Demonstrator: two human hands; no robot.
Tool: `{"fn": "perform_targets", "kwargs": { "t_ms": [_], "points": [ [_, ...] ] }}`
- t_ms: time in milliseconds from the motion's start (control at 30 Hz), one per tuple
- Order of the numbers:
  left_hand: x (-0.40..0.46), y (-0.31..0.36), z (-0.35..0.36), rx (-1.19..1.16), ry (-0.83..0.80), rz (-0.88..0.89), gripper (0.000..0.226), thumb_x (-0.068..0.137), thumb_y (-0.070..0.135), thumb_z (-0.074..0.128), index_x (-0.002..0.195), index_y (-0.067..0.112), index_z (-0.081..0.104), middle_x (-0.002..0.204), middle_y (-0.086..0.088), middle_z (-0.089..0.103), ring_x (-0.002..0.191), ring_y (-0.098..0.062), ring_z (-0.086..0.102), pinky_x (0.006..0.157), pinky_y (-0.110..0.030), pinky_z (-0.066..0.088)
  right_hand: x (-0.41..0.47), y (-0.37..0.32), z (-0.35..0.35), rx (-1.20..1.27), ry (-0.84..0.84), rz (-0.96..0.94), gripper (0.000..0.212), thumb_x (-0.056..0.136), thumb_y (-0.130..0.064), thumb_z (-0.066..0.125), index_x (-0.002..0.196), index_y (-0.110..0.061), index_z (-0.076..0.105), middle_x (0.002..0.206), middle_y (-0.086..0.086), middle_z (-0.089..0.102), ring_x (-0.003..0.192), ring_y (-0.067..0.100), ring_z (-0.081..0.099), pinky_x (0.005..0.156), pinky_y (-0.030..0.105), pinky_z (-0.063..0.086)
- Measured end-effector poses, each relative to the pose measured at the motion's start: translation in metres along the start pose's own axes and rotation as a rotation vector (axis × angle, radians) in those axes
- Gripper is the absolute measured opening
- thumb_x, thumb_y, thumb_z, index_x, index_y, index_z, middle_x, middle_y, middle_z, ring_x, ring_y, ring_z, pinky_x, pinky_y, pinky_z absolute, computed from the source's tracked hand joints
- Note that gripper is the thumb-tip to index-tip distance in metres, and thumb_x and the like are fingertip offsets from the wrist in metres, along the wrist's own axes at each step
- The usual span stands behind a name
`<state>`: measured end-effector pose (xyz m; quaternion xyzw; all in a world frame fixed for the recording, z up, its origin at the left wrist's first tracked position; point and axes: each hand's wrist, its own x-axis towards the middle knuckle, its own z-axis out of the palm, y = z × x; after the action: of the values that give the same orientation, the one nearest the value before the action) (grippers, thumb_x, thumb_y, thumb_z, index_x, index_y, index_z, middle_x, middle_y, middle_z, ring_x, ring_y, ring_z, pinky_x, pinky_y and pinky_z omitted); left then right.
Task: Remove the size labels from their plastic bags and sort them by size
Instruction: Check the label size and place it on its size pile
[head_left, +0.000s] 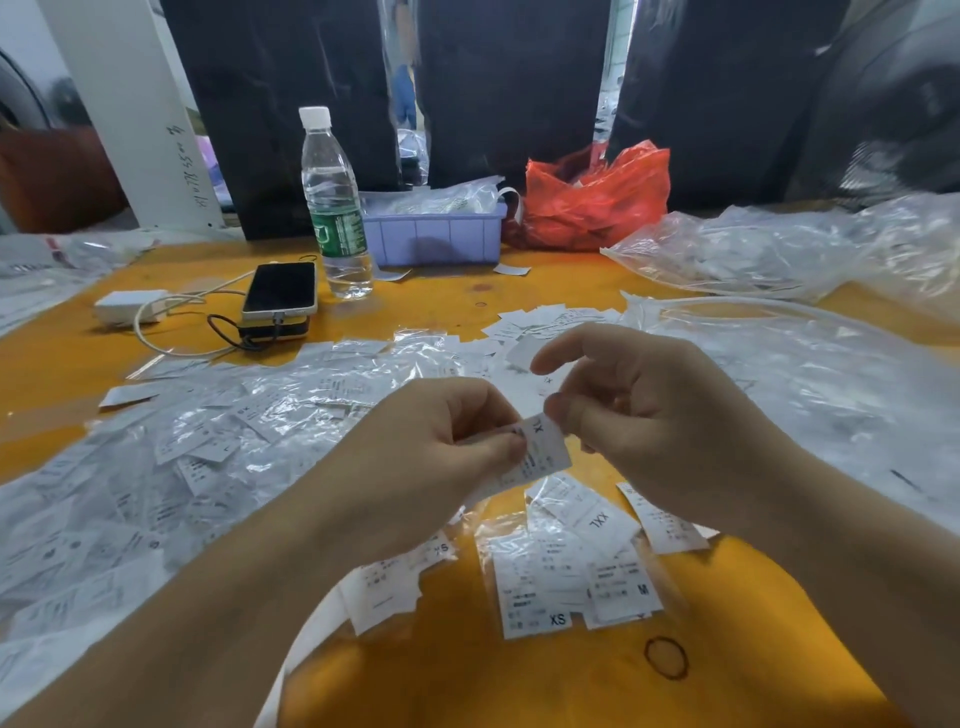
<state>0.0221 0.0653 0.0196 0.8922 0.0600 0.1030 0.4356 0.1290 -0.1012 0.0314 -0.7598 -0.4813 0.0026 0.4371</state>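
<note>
Pinching one label (540, 451), left hand (441, 457) and right hand (644, 415) meet

An orange-yellow table (545, 691) is filling the lower frame, its surface worn and carrying a dark ring mark (666, 658) at lower centre. Across the top of the frame, three tall black panels (509, 88) are standing side by side behind the table, with narrow bright gaps showing between them. A white slanted board (132, 114) with handwriting is leaning at upper left. Soft, even light is falling over the tabletop.
</note>
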Motion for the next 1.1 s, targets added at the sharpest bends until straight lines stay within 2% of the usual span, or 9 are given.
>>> {"fn": "perform_targets", "kwargs": {
  "t_ms": [100, 167, 333, 500, 633, 733, 867, 1033, 1100],
  "points": [
    [-0.003, 0.004, 0.005, 0.059, 0.027, 0.008, 0.011, 0.093, 0.036, 0.061, 0.087, 0.045, 0.063, 0.083, 0.024, 0.067, 0.074, -0.010, 0.065, 0.061, -0.032, 0.058, -0.013, 0.001, -0.016, -0.137, -0.002, 0.021, 0.023, 0.096, -0.011, 0.056, 0.099, -0.029, 0.069, 0.079, -0.015, 0.068, 0.073, 0.003, 0.064, 0.060, 0.021, 0.052],
    [-0.004, 0.007, 0.007, 0.053, 0.044, 0.024, 0.012, 0.093, 0.036, 0.060, 0.088, 0.047, 0.062, 0.085, 0.029, 0.066, 0.072, -0.016, 0.065, 0.056, -0.035, 0.056, -0.026, 0.003, -0.025, -0.295, 0.049, 0.004, 0.024, 0.094, -0.007, 0.055, 0.100, -0.023, 0.072, 0.085, -0.010, 0.069, 0.075, 0.005, 0.064, 0.063, 0.028, 0.054],
    [-0.008, 0.024, 0.021, 0.064, 0.080, 0.114, 0.011, 0.088, 0.035, 0.065, 0.086, 0.045, 0.065, 0.074, 0.024, 0.067, 0.050, -0.006, 0.056, 0.042, -0.016, 0.043, -0.049, 0.013, -0.059, -0.691, 0.161, 0.112, 0.036, 0.080, 0.011, 0.054, 0.096, -0.014, 0.075, 0.094, 0.003, 0.073, 0.082, 0.032, 0.067, 0.067, 0.046, 0.057],
    [-0.005, 0.040, 0.044, 0.089, 0.118, 0.218, 0.006, 0.082, 0.044, 0.061, 0.087, 0.044, 0.066, 0.074, 0.017, 0.069, 0.057, -0.018, 0.058, 0.046, -0.019, 0.045, -0.057, 0.028, -0.075, -0.914, -0.044, 0.427, 0.029, 0.087, -0.011, 0.050, 0.110, -0.022, 0.064, 0.113, -0.001, 0.062, 0.102, 0.023, 0.060, 0.082, 0.038, 0.055],
    [0.000, 0.050, 0.058, 0.173, 0.067, 0.291, 0.006, 0.082, 0.044, 0.061, 0.083, 0.040, 0.066, 0.071, 0.020, 0.067, 0.053, -0.002, 0.056, 0.049, -0.007, 0.040, -0.064, 0.037, -0.073, -0.890, -0.127, 0.519, 0.023, 0.091, -0.028, 0.050, 0.110, -0.019, 0.059, 0.112, 0.001, 0.060, 0.101, 0.024, 0.058, 0.082, 0.039, 0.054],
    [0.008, 0.054, 0.067, 0.178, 0.036, 0.290, 0.003, 0.084, 0.039, 0.063, 0.081, 0.039, 0.065, 0.070, 0.024, 0.066, 0.048, -0.003, 0.054, 0.049, -0.006, 0.039, -0.068, 0.040, -0.069, -0.881, -0.079, 0.457, 0.017, 0.093, -0.028, 0.051, 0.107, -0.023, 0.058, 0.103, 0.000, 0.060, 0.092, 0.023, 0.058, 0.074, 0.037, 0.054],
    [0.017, 0.058, 0.076, 0.227, 0.024, 0.315, 0.004, 0.083, 0.044, 0.061, 0.085, 0.042, 0.063, 0.076, 0.026, 0.067, 0.061, -0.008, 0.064, 0.064, -0.016, 0.048, -0.070, 0.044, -0.065, -0.839, 0.009, 0.357, 0.017, 0.091, -0.023, 0.053, 0.107, -0.025, 0.060, 0.104, -0.002, 0.063, 0.095, 0.022, 0.058, 0.076, 0.037, 0.054],
    [0.021, 0.062, 0.074, 0.191, 0.051, 0.308, 0.006, 0.082, 0.046, 0.060, 0.084, 0.042, 0.064, 0.072, 0.015, 0.069, 0.058, -0.014, 0.061, 0.057, -0.016, 0.049, -0.071, 0.050, -0.070, -0.655, 0.231, 0.183, 0.015, 0.091, -0.018, 0.056, 0.081, -0.018, 0.067, 0.074, -0.004, 0.064, 0.071, 0.016, 0.057, 0.062, 0.036, 0.052],
    [0.021, 0.062, 0.069, 0.160, 0.053, 0.285, 0.007, 0.083, 0.043, 0.060, 0.084, 0.039, 0.066, 0.076, 0.021, 0.069, 0.057, -0.016, 0.059, 0.048, -0.012, 0.045, -0.070, 0.044, -0.070, -0.449, 0.299, 0.133, 0.015, 0.089, -0.019, 0.063, 0.077, -0.020, 0.070, 0.066, -0.010, 0.064, 0.063, 0.009, 0.058, 0.057, 0.025, 0.049]
  ]
}}
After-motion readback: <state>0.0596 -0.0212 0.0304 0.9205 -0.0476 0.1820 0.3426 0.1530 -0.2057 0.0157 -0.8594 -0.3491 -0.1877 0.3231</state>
